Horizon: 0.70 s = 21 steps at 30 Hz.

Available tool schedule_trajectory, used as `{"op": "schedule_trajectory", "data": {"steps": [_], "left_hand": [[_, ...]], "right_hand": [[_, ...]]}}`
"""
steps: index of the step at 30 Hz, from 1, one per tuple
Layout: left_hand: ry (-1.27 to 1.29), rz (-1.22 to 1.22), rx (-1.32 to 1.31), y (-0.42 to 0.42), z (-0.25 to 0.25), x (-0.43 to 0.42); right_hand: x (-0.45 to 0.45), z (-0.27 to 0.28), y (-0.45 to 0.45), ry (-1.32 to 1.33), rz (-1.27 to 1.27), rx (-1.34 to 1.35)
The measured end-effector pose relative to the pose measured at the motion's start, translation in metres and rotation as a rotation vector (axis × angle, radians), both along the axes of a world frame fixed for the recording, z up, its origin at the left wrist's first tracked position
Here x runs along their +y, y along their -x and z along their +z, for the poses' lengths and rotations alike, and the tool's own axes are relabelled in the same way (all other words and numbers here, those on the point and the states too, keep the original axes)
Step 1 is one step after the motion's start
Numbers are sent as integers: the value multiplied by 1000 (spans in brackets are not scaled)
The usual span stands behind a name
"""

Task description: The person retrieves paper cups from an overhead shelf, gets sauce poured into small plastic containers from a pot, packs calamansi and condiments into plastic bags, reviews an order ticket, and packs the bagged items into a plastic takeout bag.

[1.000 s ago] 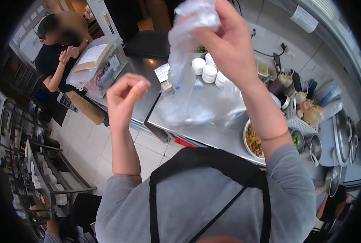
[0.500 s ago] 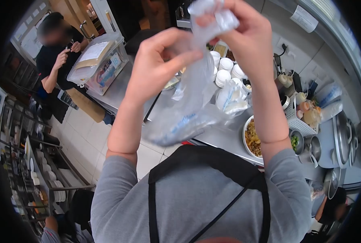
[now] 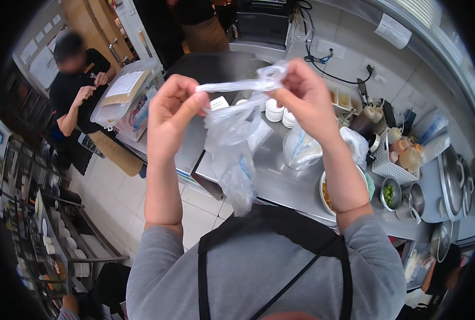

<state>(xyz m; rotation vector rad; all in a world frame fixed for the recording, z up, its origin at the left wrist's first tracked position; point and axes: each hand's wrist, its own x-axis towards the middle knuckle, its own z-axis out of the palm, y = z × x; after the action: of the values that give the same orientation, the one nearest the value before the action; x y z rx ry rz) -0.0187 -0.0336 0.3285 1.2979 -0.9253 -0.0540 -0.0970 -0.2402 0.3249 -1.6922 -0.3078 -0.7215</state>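
Observation:
A clear plastic bag (image 3: pixel 232 138) with blue print hangs between my hands, over the steel counter's front edge. My left hand (image 3: pixel 176 114) pinches one end of its twisted, stretched top. The other end, looped and bunched, is gripped in my right hand (image 3: pixel 304 98). Beyond the bag stand stacks of white lids or cups (image 3: pixel 274 111). Another clear bag with white contents (image 3: pixel 301 148) rests on the counter below my right hand. A white bowl of food (image 3: pixel 325 194) is partly hidden by my right forearm.
A co-worker (image 3: pixel 77 80) stands at the left behind a lidded plastic box (image 3: pixel 125 98). On the right are a white basket of bottles (image 3: pixel 397 168), a bowl of green pieces (image 3: pixel 391 193) and metal pots (image 3: pixel 450 181). Shelves of dishes (image 3: pixel 67 234) stand lower left. Other people show at the edges.
My left hand has closed on the bag and moved left, while my right hand has come lower. The bag's top is now stretched sideways between them.

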Motion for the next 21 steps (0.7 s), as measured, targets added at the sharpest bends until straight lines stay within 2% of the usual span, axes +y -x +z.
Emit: {"op": "schedule_trajectory", "data": {"steps": [2,3,5,7,10,11,14,15,17,18,19,21], "left_hand": [[31,88,-16,-3,-1,-3],[32,73,-19,-3,-4,-5],[-6,128,-11,-1,-11,-10],[-25,108,-21,-1,-16,-11],[-7,118,3,0,-25,-15],[-5,106,-7,4,-25,-18],[-161,59,-270,14,-32,-24],[-166,67,-274,12,-35,-24],[-323,130,-193,12,-40,-20],[-332,166,-145,10,-39,-15],[-333,175,-137,9,-38,-12],[-232,169,20,7,-37,-5]], "right_hand": [[1,6,-1,-29,93,182],[0,6,-3,-30,78,178],[-3,5,-8,-196,188,97],[-3,5,-10,-200,177,38],[1,7,-11,-283,350,-20],[4,10,-9,-279,339,-31],[14,16,-6,-257,373,-39],[15,18,-2,-259,381,-43],[12,19,7,-164,238,-39],[7,17,7,-55,159,-29],[2,17,9,-55,169,-23],[-10,16,15,131,-50,29]]}}
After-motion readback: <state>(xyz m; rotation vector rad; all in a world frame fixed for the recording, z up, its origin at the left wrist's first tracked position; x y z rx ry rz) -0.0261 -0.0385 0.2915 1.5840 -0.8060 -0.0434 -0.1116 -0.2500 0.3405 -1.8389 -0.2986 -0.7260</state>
